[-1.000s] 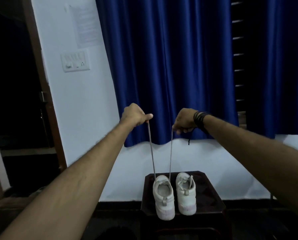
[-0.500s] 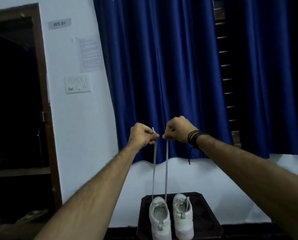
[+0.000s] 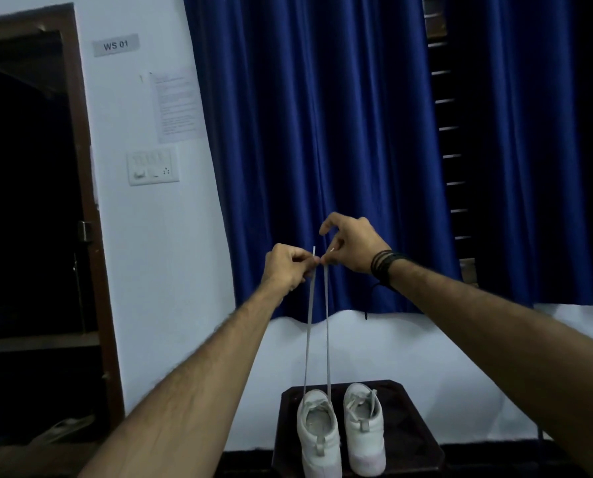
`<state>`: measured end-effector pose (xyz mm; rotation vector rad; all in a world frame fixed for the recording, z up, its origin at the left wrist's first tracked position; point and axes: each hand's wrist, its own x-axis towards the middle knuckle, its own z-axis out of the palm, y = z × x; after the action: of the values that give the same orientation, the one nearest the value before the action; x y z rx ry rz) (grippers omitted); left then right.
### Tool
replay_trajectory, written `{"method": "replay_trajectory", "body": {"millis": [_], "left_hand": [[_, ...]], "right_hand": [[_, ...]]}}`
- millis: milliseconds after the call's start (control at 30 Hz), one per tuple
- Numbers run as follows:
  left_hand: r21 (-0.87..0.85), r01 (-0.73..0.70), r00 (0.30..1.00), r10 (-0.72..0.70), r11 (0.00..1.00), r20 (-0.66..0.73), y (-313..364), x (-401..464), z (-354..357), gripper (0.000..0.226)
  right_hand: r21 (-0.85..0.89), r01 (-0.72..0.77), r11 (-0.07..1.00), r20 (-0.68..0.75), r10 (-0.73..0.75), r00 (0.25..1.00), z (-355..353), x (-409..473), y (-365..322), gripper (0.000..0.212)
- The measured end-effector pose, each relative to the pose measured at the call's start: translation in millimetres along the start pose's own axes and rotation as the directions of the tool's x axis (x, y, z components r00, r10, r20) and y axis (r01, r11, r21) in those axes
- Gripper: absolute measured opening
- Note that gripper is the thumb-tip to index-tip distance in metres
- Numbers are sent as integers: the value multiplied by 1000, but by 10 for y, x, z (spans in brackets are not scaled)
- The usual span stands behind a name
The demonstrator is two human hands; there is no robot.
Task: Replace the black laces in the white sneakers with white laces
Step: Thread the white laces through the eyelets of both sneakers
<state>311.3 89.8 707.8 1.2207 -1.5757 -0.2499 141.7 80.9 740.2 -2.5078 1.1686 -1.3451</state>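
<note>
Your left hand and right hand meet in the middle of the frame, in front of the blue curtain. Each pinches one end of the white lace between thumb and fingers, the tips poking up just above your knuckles. Both strands run taut and nearly parallel down to the left sneaker, low in the frame. The right sneaker stands just beside it, heel toward you. Both sit on a dark desk at the bottom centre. A black cord band wraps your right wrist. A switch panel hangs on the wall at left.
</note>
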Motion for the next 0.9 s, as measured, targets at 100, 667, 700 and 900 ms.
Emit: {"method": "replay_trajectory", "body": {"millis": [100,667,700,900], "left_hand": [[-28,1,1000,-1,1000,-18,-19,9,-8,8],[25,-122,992,122,992,-33,-41,-26,38,11],[13,-122,992,123,992,-33,-63,-30,42,10],[-25,0,996,3,1000,88,-294,-145,159,19]], "right_hand": [[14,-8,1000,0,8,1000,-30,37,-60,48],[-53,-8,999,-35,6,999,46,93,-145,9],[-64,6,998,-33,-8,999,55,93,-145,8],[-15,2,1000,-111,-4,994,119,130,-115,8]]}}
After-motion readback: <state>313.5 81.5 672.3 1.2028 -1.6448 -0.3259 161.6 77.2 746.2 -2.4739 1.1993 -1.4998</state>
